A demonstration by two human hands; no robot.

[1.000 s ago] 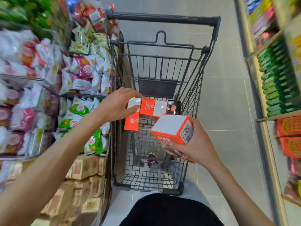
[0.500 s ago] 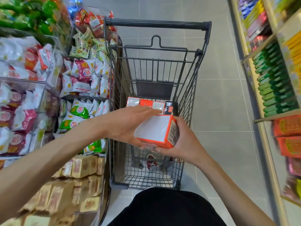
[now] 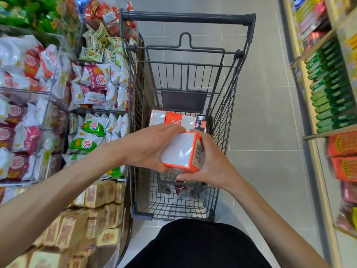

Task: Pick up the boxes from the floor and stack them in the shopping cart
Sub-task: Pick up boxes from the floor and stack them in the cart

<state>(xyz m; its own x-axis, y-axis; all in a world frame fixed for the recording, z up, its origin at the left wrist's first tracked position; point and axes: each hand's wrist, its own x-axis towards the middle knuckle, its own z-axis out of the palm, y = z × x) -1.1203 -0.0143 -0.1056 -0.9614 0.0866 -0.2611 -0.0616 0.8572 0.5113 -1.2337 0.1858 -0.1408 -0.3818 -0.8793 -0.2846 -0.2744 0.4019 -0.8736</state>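
Placing step, I judge: the left grip (image 3: 150,147) and right grip (image 3: 212,163) both clasp the orange-and-white cardboard box (image 3: 178,149), held above the dark wire shopping cart (image 3: 187,17); next it needs lowering squarely against the row of orange, white and black boxes (image 3: 173,118) inside.

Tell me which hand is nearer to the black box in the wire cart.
Right. The right hand, gripping the orange-and-white cardboard box, has fingertips just short of the black cardboard box; the left hand grips the same box further left.
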